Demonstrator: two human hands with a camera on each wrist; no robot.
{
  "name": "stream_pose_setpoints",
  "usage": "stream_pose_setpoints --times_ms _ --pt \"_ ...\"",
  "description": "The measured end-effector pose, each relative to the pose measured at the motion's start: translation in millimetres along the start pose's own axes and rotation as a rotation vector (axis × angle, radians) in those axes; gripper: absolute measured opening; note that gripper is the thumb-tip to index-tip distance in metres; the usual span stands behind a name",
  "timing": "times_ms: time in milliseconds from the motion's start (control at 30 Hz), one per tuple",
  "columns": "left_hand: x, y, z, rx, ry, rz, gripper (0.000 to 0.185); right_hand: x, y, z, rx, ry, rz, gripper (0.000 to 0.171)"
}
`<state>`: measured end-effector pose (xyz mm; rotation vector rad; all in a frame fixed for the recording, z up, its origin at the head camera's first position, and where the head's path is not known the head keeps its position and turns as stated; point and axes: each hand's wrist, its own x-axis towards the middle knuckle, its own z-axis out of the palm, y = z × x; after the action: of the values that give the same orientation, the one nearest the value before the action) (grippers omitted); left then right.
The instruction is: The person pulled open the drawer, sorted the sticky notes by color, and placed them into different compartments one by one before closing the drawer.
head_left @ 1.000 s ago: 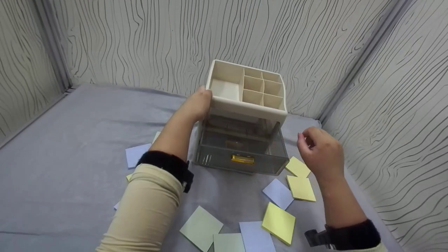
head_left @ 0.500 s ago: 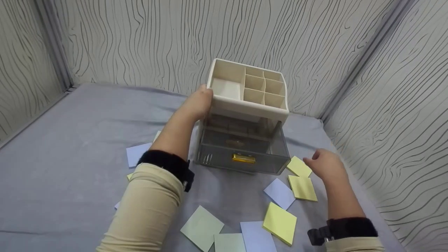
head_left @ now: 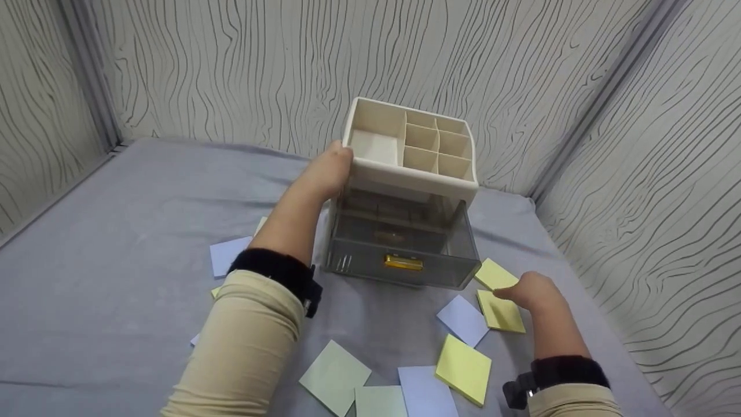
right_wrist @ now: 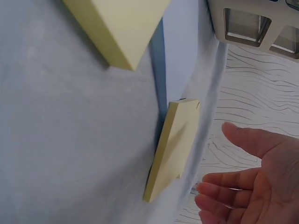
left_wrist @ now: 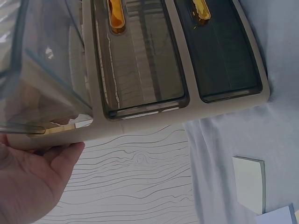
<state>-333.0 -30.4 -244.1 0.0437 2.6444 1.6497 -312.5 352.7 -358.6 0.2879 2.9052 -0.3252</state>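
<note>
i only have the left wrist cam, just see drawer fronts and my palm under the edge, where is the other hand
Observer: The right hand is down on the grey cloth to the right of the organizer, at a yellow sticky pad.
Operator: is it holding the pad
Observer: Not gripping; in the right wrist view the fingers are straight and spread beside the pad's edge.
Operator: is any drawer open
Observer: Yes, the head view shows the clear grey drawer pulled out toward the person.
Operator: and my hand, where on the box
Observer: The left hand holds the organizer's upper left corner.
</note>
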Motion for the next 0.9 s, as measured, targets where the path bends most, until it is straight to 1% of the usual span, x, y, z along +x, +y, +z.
stream_pose_setpoints --times_ms 167,267,433,600,733,900 --pt "-0.3 -0.7 0.4 -0.004 0.004 0.003 0.048 1.4 2.4 7.4 0.005 -0.038 0.009 0.077" --pt "-0.4 -0.7 -0.2 0.000 -0.003 0.006 0.047 2.2 4.5 11.0 0.026 -0.057 0.015 0.079" --pt "0.2 -0.2 -1.3 0.010 -0.023 0.015 0.048 1.6 8.7 15.8 0.068 -0.066 0.010 0.087" --pt "1.4 -0.3 -1.6 0.026 -0.014 0.021 0.048 1.0 6.2 20.7 0.072 -0.070 0.011 0.096" --pt "1.2 0.6 -1.2 0.031 -0.009 0.011 0.047 0.4 3.0 24.4 0.075 -0.054 0.014 0.090" --pt "0.3 1.1 -1.4 0.024 -0.008 0.015 0.047 -1.1 -0.1 26.6 0.103 -0.034 0.014 0.081"
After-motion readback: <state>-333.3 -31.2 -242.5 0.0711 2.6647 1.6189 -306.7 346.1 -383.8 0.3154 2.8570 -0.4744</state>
